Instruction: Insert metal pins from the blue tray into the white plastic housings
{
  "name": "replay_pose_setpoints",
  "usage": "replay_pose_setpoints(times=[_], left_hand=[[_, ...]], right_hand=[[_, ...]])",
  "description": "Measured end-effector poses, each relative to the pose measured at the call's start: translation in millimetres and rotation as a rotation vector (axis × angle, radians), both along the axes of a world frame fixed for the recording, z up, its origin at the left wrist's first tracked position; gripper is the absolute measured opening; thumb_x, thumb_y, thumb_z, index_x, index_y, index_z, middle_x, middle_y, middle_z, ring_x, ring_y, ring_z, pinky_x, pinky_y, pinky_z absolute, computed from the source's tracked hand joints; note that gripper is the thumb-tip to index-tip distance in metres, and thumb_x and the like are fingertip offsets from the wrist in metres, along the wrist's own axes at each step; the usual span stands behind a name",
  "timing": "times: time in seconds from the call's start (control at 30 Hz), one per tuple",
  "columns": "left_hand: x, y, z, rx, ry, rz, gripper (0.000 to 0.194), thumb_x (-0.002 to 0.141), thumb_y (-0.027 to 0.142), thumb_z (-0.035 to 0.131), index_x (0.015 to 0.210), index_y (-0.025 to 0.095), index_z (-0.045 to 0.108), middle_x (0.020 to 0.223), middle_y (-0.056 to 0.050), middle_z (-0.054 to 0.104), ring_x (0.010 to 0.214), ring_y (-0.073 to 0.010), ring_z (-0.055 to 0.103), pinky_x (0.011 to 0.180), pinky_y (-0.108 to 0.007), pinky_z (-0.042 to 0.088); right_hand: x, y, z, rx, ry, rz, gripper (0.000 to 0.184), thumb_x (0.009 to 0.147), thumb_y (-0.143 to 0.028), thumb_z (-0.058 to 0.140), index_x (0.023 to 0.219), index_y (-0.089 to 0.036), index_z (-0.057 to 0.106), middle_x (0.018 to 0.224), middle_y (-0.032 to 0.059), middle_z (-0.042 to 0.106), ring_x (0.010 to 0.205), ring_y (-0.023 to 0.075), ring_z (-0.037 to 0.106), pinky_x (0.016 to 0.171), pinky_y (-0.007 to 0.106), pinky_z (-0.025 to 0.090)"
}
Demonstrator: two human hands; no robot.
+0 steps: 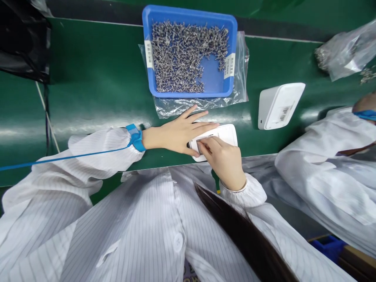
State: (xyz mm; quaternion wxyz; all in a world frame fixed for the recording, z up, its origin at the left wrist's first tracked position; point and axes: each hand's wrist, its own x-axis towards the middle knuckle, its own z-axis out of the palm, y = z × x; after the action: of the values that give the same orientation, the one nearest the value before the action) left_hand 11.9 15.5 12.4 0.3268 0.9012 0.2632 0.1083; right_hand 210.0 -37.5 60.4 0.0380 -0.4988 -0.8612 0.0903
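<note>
since the left hand [180, 135] is spread wide over the white device [229, 134], brace it; right hand [225, 159] pinches narrow, can't tell on what

Single head-worn view, from above wearer's coat [141, 219], on near side of blue tray [214, 76]. Faces forward, steeply down at green bench [96, 94]. Close range: coat nearest, filling frame well below tray; left hand [179, 135] and right hand [227, 158] between coat and tray, within arm's reach. Wide field: takes in black bag [23, 47] left of tray, co-worker's sleeve [326, 152] right.
</note>
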Motion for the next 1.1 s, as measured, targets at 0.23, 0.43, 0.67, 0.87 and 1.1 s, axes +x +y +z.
replay_pose_setpoints(times=[0.23, 0.43, 0.67, 0.87, 1.1], left_hand=[[-0.5, 0.0, -0.5, -0.008, -0.011, 0.002, 0.095, 0.090, 0.070, 0.052, 0.162, 0.019, 0.017, 0.163, -0.007, 0.035, 0.157, -0.0343, 0.012, 0.127, -0.055, -0.006], [-0.5, 0.5, 2.0, -0.009, 0.030, -0.005, 0.094, 0.091, 0.071, 0.048, 0.162, 0.019, 0.016, 0.164, -0.006, 0.033, 0.157, -0.0333, 0.010, 0.127, -0.055, -0.006], [-0.8, 0.5, 1.8, -0.011, 0.032, -0.005, 0.093, 0.091, 0.070, 0.049, 0.162, 0.020, 0.016, 0.163, -0.006, 0.035, 0.157, -0.0336, 0.010, 0.127, -0.055, -0.005], [-1.3, -0.5, 3.6, -0.021, 0.022, -0.002, 0.092, 0.091, 0.068, 0.050, 0.162, 0.021, 0.015, 0.163, -0.007, 0.034, 0.157, -0.0343, 0.012, 0.127, -0.056, -0.006], [-1.5, -1.0, -5.2, -0.011, -0.072, 0.011, 0.077, 0.098, 0.058, 0.042, 0.162, 0.025, 0.016, 0.164, -0.005, 0.034, 0.157, -0.0336, 0.011, 0.128, -0.058, -0.002]], right_hand=[[2.2, -3.1, -4.2, 0.100, 0.066, 0.026, 0.017, 0.098, -0.031, 0.058, 0.089, -0.020, 0.068, 0.074, -0.0046, 0.070, 0.061, 0.0071, 0.061, 0.052, 0.027, 0.029], [-0.4, -5.6, -4.9, 0.131, -0.002, 0.030, 0.017, 0.099, -0.030, 0.056, 0.092, -0.019, 0.067, 0.073, -0.0025, 0.069, 0.065, 0.0092, 0.062, 0.053, 0.027, 0.028], [-3.7, -3.3, -2.1, 0.044, -0.013, -0.052, 0.025, 0.100, -0.038, 0.053, 0.089, -0.019, 0.065, 0.072, -0.0023, 0.069, 0.058, 0.0102, 0.059, 0.050, 0.028, 0.024], [-6.9, 0.0, 11.7, -0.123, -0.154, 0.015, 0.030, 0.105, -0.031, 0.036, 0.102, -0.018, 0.063, 0.093, 0.0044, 0.068, 0.067, 0.0126, 0.058, 0.050, 0.029, 0.024], [15.5, 7.3, 50.0, -0.195, 0.189, -0.039, 0.028, 0.102, -0.038, 0.038, 0.111, -0.024, 0.061, 0.094, 0.0074, 0.063, 0.081, 0.0202, 0.060, 0.058, 0.030, 0.041]])
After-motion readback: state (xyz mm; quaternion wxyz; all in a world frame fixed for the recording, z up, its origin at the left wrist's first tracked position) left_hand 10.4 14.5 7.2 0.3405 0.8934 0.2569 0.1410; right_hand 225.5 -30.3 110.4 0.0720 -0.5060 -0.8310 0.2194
